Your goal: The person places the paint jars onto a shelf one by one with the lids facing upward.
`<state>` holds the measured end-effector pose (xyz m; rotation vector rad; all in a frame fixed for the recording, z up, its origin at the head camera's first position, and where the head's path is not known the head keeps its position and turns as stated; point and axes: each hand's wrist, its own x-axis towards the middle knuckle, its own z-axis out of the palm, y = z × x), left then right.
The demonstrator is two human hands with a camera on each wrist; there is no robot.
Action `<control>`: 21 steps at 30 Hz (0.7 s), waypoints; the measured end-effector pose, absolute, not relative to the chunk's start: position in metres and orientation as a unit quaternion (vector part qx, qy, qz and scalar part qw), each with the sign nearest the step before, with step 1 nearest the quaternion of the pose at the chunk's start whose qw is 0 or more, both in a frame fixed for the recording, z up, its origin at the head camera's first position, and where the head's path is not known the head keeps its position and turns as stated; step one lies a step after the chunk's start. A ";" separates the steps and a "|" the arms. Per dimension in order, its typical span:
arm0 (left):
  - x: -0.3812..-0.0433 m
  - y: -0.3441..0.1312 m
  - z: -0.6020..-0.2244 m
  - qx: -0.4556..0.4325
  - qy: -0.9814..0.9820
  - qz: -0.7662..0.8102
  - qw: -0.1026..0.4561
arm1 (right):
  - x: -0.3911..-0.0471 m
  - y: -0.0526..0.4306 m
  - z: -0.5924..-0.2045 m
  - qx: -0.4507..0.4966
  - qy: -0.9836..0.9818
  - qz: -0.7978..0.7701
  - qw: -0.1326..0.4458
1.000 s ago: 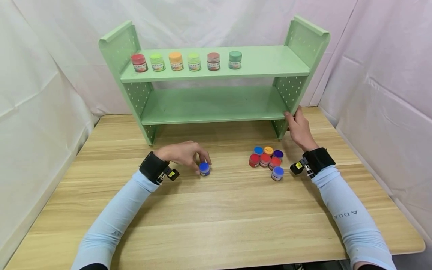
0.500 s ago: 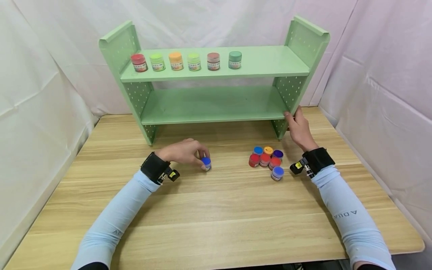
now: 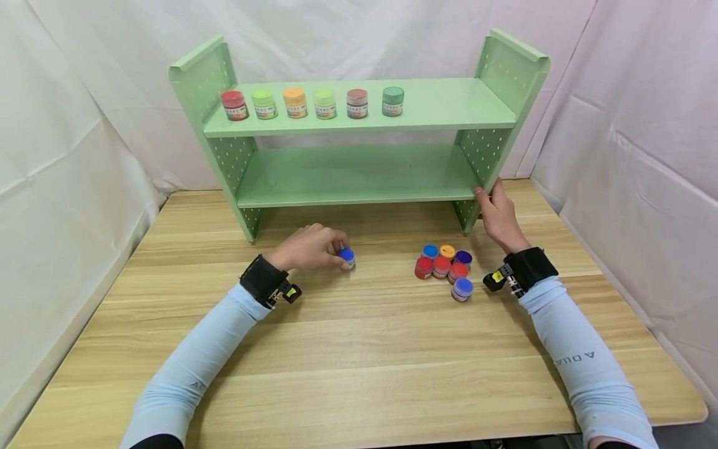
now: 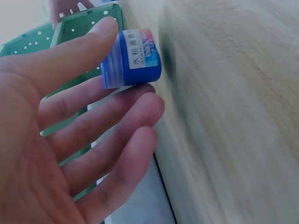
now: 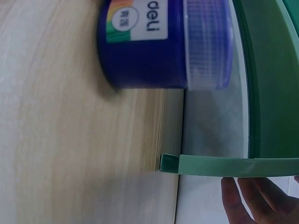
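In the head view my left hand point(image 3: 311, 247) pinches a small blue paint jar point(image 3: 347, 258) between thumb and fingers, in front of the green shelf point(image 3: 359, 202). The left wrist view shows this paint jar point(image 4: 138, 58) with its white label, close over the wooden table, the thumb at its lid and the other fingers loosely bent. My right hand point(image 3: 498, 218) grips the lower part of the shelf's right side panel, thumb at the front. In the right wrist view its fingers point(image 5: 250, 198) lie along the panel's outer face.
Several paint jars line the upper board: red point(image 3: 234, 105), light green, orange, brown and dark green point(image 3: 392, 101). Near my right wrist stands a cluster of red point(image 3: 441, 267), blue, yellow and purple jars, with a blue-lidded jar point(image 3: 462, 289) in front. White cloth point(image 3: 73, 125) hangs around the table.
My left hand has closed its fingers on the blue paint jar and moved it away from me and slightly right, toward the shelf. The right hand stays on the shelf panel.
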<state>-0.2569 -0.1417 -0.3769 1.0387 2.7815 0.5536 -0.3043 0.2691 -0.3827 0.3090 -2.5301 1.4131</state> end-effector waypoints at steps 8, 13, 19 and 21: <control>-0.257 -0.139 -0.378 0.336 0.924 0.174 0.043 | -0.305 0.271 -0.384 0.106 -0.864 0.479 0.114; -0.257 -0.139 -0.379 0.337 0.924 0.176 0.044 | -0.304 0.270 -0.382 0.106 -0.862 0.483 0.110; -0.258 -0.139 -0.383 0.341 0.921 0.180 0.051 | -0.292 0.261 -0.367 0.108 -0.853 0.501 0.097; -0.258 -0.139 -0.384 0.342 0.920 0.184 0.053 | -0.286 0.258 -0.361 0.110 -0.854 0.500 0.095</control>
